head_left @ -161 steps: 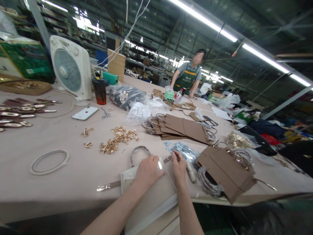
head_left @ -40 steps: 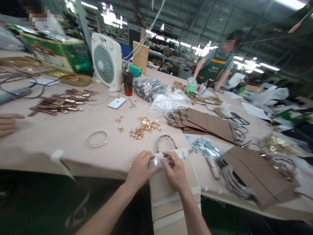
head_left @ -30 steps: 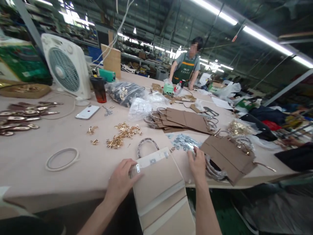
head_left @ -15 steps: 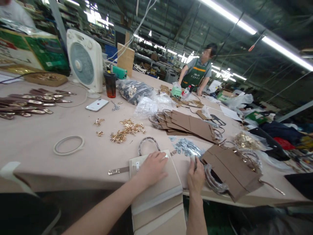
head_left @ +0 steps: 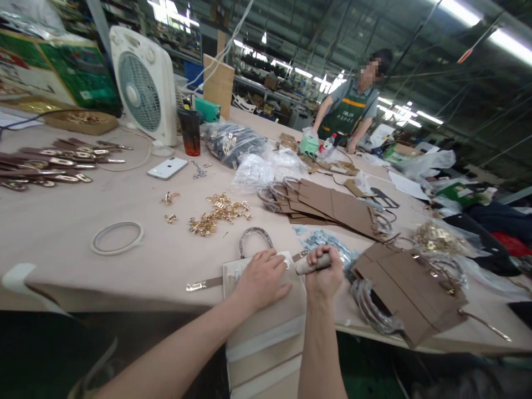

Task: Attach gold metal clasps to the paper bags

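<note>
A pale beige bag piece point(head_left: 266, 318) lies at the table's front edge, its lower part hanging over. It has a looped handle point(head_left: 256, 230) in clear wrap. A brown strap with a metal plate point(head_left: 203, 284) sticks out at its left. My left hand point(head_left: 262, 280) rests flat on its upper part, fingers stretched out. My right hand point(head_left: 325, 274) is closed round a stubby grey cylindrical tool point(head_left: 313, 262), whose exact kind I cannot make out. The tool's blunt end points left, over the right edge of the bag piece. Behind that hand lie flat silvery metal pieces point(head_left: 320, 239).
Gold-coloured hardware point(head_left: 220, 213) and a tape roll point(head_left: 117, 238) lie to the left. Brown bag pieces point(head_left: 409, 288) are stacked at the right, more point(head_left: 336, 205) behind. A phone point(head_left: 167, 168), a cup point(head_left: 190, 132) and a fan point(head_left: 143, 86) stand farther back. A person point(head_left: 349, 108) works across the table.
My right hand has risen from beside the metal pieces and moved left towards the bag piece, the grey tool now showing in it. My left hand stays on the piece. The view has shifted slightly.
</note>
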Available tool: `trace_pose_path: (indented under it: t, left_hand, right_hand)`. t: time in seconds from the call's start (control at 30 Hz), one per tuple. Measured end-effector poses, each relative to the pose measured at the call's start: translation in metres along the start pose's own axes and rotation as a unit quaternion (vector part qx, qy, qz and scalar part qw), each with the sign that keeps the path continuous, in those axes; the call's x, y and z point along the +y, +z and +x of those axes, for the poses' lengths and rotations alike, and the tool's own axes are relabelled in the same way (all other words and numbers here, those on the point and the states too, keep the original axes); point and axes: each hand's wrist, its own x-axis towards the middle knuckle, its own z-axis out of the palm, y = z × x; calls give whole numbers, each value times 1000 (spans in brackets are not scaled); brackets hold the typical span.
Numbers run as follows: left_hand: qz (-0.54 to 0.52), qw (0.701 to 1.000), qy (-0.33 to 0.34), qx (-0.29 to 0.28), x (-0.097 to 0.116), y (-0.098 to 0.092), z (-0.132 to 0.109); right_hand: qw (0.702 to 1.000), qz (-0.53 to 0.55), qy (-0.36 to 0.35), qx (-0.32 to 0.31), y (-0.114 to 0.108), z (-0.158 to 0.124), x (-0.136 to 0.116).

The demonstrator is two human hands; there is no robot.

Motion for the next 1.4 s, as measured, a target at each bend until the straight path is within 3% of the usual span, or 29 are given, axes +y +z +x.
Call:
trace_pose_path:
  t: [0.2,0.47,0.8,1.07,1.17,1.3,1.4]
  left_hand:
    - [-6,1000,-3,-4,-1,-1,3]
    - [-28,999,-16,1,-3,2,5]
    - [-39,999,-24,-4,-6,5,3]
    - [-44,998,-35,-10,-7,2,8]
    - [-36,997,-64,-1,-7,7,9]
    - [-11,997,-82,-4,-4,16,9]
    - [-7,996,-83,-9,-2,17,10]
  right_hand:
    - [998,-3,-61,29,14,-12,25]
    - [988,-39,-144,44,16,-17,36]
    - [988,-48,-144,-1,23,-16,40]
    - [976,-204,-31,-73,38,7,48]
    - [971,-230,-24,-68,40,9,50]
    - [983,-163,-82,1,33,-4,49]
    - [993,-77,-84,2,25,-8,43]
